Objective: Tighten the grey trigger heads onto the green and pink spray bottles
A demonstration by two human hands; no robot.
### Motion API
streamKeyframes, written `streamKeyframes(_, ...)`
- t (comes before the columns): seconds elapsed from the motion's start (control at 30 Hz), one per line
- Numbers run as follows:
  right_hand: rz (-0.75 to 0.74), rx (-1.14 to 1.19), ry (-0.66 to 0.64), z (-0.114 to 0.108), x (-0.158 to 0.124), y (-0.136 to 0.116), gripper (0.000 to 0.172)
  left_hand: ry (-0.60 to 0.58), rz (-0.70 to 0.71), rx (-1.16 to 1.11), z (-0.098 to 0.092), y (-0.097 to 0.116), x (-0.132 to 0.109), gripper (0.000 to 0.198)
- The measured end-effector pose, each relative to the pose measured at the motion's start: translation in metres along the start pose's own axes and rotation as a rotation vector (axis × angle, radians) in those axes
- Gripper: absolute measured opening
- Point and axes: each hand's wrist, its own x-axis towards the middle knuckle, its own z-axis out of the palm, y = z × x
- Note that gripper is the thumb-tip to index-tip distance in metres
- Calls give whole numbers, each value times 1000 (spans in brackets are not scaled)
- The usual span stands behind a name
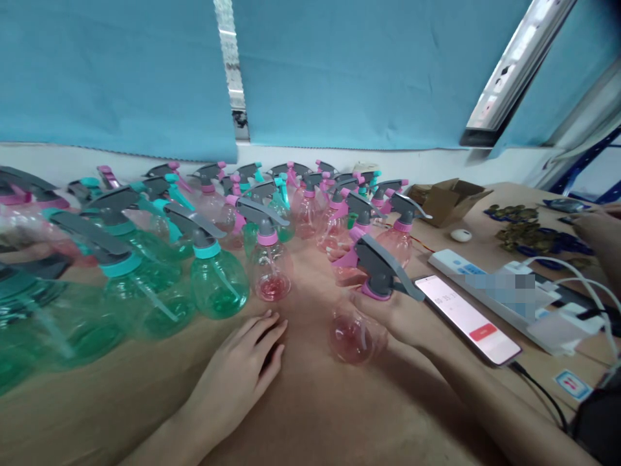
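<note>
My right hand (383,314) is wrapped round the neck and side of a clear pink spray bottle (352,338), whose grey trigger head leans up and to the right. Flat on the table lies my left hand (242,359), fingers stretched out and holding nothing. Just beyond its fingertips stands another pink spray bottle (272,268) with a pink collar. A green spray bottle (218,281) with a turquoise collar is upright to the left of that one.
Several more green and pink spray bottles crowd the left and back of the table (310,401). At right lie a phone (468,317) with a lit screen, a white power strip (490,291) with cables, a white computer mouse (460,235) and an open cardboard box (449,200).
</note>
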Motion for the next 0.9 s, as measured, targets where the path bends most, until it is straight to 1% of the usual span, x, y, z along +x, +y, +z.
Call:
streamKeyframes(0.1, -20, 15, -12, 0, 0, 1, 41, -3, -6, -1, -1, 0, 1, 32)
streamKeyframes(0.2, -5, 19, -23, -1, -1, 2, 40, -5, -7, 1, -1, 1, 2, 33)
streamKeyframes(0.3, 13, -1, 20, -2, -4, 6, 37, -10, -8, 0, -1, 1, 2, 33)
streamKeyframes(0.4, 8, -64, 66, -4, -6, 9, 25, -11, -8, 0, -1, 1, 2, 32)
streamKeyframes(0.47, -2, -95, 74, -5, -6, 9, 13, -3, -10, -4, -1, 1, 2, 32)
streamKeyframes(0.53, -11, -114, 66, -7, -6, 7, 7, 6, -9, -10, -1, 1, 1, 32)
streamKeyframes(0.6, -24, -135, 55, -9, -6, 4, 7, 0, -11, -13, -1, 0, 1, 32)
streamKeyframes(0.77, -110, -155, 34, -10, -5, -2, 9, -17, -8, -1, 0, -1, 0, 32)
streamKeyframes(0.9, -88, -191, 24, -7, -2, 1, 18, -11, -7, 9, 0, 0, 1, 31)
